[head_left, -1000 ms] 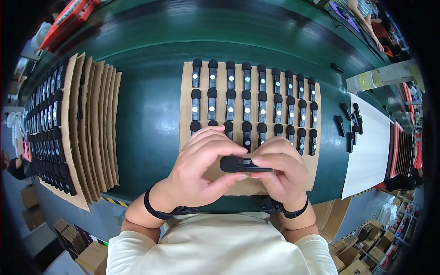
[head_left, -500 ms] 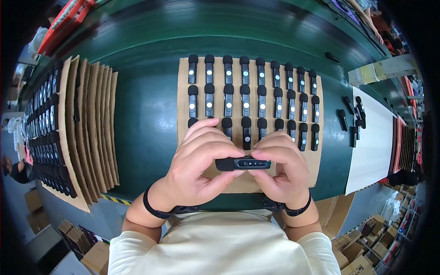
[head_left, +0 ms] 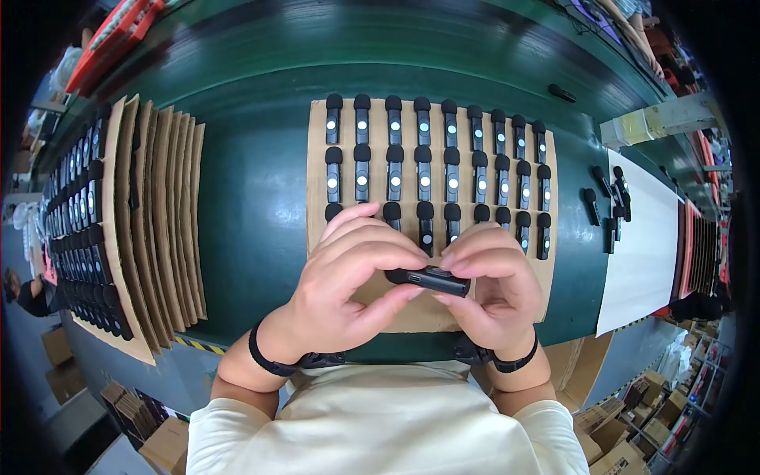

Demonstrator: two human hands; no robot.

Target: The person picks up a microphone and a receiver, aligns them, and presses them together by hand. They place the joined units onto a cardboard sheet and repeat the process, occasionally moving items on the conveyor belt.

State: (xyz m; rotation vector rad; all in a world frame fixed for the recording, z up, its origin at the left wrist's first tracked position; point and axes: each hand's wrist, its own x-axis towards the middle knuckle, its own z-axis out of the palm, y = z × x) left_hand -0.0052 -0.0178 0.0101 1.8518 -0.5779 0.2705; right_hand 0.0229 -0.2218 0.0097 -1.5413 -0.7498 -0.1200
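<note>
Both my hands hold one small black clip-on wireless microphone [head_left: 434, 279] crosswise above the near part of a cardboard sheet [head_left: 372, 307]. My left hand [head_left: 348, 273] pinches its foam-covered end between thumb and fingers. With thumb and forefinger, my right hand [head_left: 497, 285] grips the other end. A narrow side with a small port faces up. Just beyond my fingers, rows of similar microphones [head_left: 425, 182] lie on the cardboard, foam tips pointing away and a pale round dot on most bodies. My hands cover part of the nearest row.
Stacked cardboard sheets [head_left: 162, 229] with more microphones [head_left: 79, 222] stand at the left. To the right, several loose microphones [head_left: 617, 198] lie beside and on a white sheet [head_left: 645, 253]. Another black piece [head_left: 563, 93] lies farther back on the green table [head_left: 253, 174].
Between my fingers the microphone has been rolled and tilted: its side with small buttons has turned away and a side with a port shows. At the far right, the black piece has shifted left.
</note>
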